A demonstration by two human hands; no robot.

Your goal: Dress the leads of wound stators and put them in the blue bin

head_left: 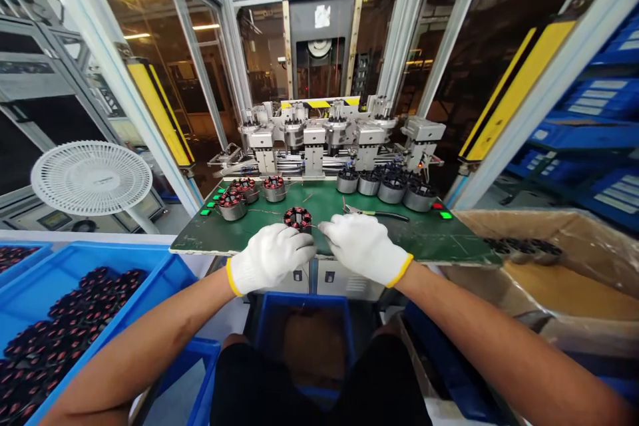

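Observation:
My left hand [272,254], in a white glove with a yellow cuff, is closed around a wound motor stator [297,215] at the front of the green table [439,236]. Red-copper coils show on the stator's top; its lower side is hidden by the fingers. A thin copper wire [314,226] runs from the stator to the fingertips of my gloved right hand [367,247], which are pinched on it. Just beyond my right hand lie cutting pliers [384,215] with dark handles.
Several wound stators [232,206] stand at the table's left, several unwound stators [392,188] at its right. Behind is a winding machine [314,140]. A blue bin [164,273] of coiled parts is at left, a lined carton [589,286] at right, a fan [92,176] at far left.

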